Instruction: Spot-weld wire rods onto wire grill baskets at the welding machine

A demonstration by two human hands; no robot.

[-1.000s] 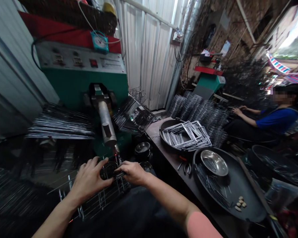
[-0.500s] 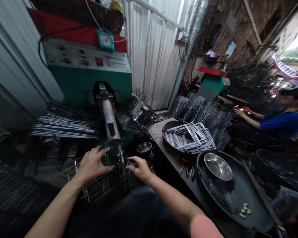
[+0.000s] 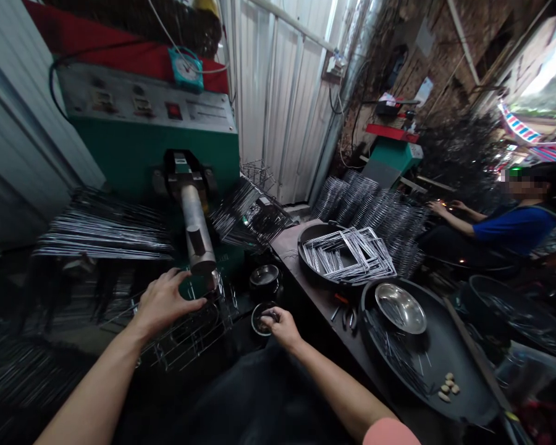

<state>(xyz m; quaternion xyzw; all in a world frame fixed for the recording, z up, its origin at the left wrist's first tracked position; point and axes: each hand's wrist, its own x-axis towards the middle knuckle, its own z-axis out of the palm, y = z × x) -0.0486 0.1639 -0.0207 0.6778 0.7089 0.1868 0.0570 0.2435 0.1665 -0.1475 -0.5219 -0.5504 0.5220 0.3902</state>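
The wire rack [image 3: 185, 352] sits in front of me, left of centre, its far edge below the thick metal arm [image 3: 195, 216] of the green machine [image 3: 134, 151]. My left hand [image 3: 170, 303] is at its far left part, thumb and fingers spread wide with nothing gripped between them; I cannot tell whether they touch the wires. With so loose a hold, I judge the rack could tip or swing out of line under the arm. The spread fingers are also near the arm's lower end, so if it came down, it could pinch or burn them.

My right hand [image 3: 285, 329] is to the right of the rack, fingertips drawn together inside a small bowl [image 3: 253, 322]; I cannot tell whether they have hold of anything. A hurried pinch there could bring up too many small pieces, or drop them, and a knock from the wrist could spill the bowl. The other small bowl [image 3: 265, 275], just beyond, could be caught by my knuckles.

Farther right, square wire frames [image 3: 364, 253] overlap in a pan on the bench [image 3: 290, 241]; pulling one might drag others along. The pliers [image 3: 351, 318] lie near the bench's left edge, where a passing elbow could sweep them off. At far right, sparks [image 3: 442, 204] show at a co-worker's hands, and a stray one could make me flinch
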